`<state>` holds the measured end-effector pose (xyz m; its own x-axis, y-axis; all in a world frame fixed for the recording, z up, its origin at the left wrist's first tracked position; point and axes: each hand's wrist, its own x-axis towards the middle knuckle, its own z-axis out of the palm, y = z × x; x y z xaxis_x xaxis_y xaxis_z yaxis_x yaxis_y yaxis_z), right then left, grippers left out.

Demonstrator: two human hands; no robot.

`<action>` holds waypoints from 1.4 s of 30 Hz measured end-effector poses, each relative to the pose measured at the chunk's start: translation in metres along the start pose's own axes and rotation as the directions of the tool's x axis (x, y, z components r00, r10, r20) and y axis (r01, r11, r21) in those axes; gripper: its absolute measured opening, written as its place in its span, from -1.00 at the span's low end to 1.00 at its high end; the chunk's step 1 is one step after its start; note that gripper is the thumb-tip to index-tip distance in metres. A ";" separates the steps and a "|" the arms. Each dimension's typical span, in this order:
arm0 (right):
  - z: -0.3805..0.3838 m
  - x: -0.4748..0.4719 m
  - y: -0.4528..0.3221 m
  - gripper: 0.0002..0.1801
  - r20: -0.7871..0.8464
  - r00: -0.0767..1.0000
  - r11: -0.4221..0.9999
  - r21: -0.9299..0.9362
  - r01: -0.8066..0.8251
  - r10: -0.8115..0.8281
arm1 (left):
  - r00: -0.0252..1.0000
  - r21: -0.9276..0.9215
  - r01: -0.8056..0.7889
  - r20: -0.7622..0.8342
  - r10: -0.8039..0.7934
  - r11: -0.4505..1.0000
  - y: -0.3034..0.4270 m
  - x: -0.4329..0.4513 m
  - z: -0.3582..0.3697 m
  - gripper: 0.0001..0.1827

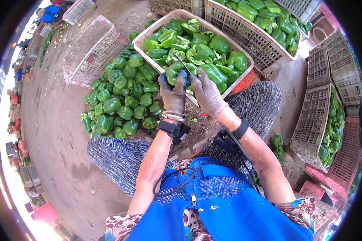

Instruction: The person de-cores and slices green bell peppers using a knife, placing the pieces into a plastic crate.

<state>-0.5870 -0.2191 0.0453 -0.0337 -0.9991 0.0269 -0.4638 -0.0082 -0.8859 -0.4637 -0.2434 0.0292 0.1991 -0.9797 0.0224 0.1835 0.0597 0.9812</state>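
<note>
My left hand (173, 95), in a knitted work glove with dark fingertips, grips a whole green bell pepper (174, 73) above the near edge of a plastic crate (241, 79). The gloved right hand (207, 90) is closed around a small knife; its thin blade (184, 64) points away from me and lies across the pepper. Whether the edge has entered the flesh cannot be told. The knife's handle is hidden in my fingers. Inside the crate are many green peppers (220, 45), several of them cut open with pale insides showing.
On the floor to the left lies a heap of whole green peppers (120, 93), beside a tipped plastic crate (92, 55). Another pepper-filled crate (250, 48) stands at the far right. Stacked crates (310, 129) line the right side. Loose peppers (277, 147) lie near my right knee.
</note>
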 end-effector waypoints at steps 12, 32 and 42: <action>-0.052 0.066 0.013 -0.73 0.596 0.790 0.193 0.767 -0.613 0.142 | 0.799 -0.531 0.593 0.484 -0.357 0.606 -0.015 0.043 -0.033 -0.42; -0.048 0.087 0.035 -0.77 0.647 0.759 0.001 0.761 -0.649 -0.069 | 0.701 -0.517 0.707 0.602 -0.382 0.483 -0.013 0.064 -0.030 -0.38; -0.049 0.084 0.017 -0.57 0.485 0.824 -0.170 0.822 -0.544 -0.294 | 0.880 0.493 -0.458 0.372 0.297 0.739 -0.032 0.044 -0.038 -0.21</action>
<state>-0.6413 -0.3013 0.0554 0.5377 -0.8411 0.0582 0.8245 0.5102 -0.2447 -0.4241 -0.2812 -0.0084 -0.1282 -0.9151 0.3824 -0.4305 0.3987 0.8098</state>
